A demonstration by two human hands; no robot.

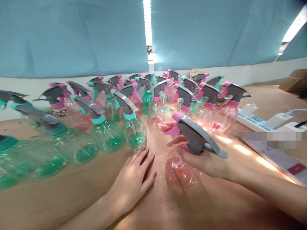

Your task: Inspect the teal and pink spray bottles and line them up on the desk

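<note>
My right hand (201,159) is wrapped round the neck of a pink spray bottle (181,174) with a grey and pink trigger head. That bottle stands on the wooden table, and some of its collar is hidden by my fingers. Palm down on the table lies my left hand (137,172), fingers spread and holding nothing. Its fingertips are close to the base of a green spray bottle (134,134) with a turquoise collar. Another green spray bottle (107,135) stands just left of that one.
Several more pink and green spray bottles crowd the back and left of the table (79,198). To the right are a power strip (254,119) with plugged-in chargers and a phone (275,158). A cardboard box (294,81) sits far right, and blue curtains (72,38) hang behind.
</note>
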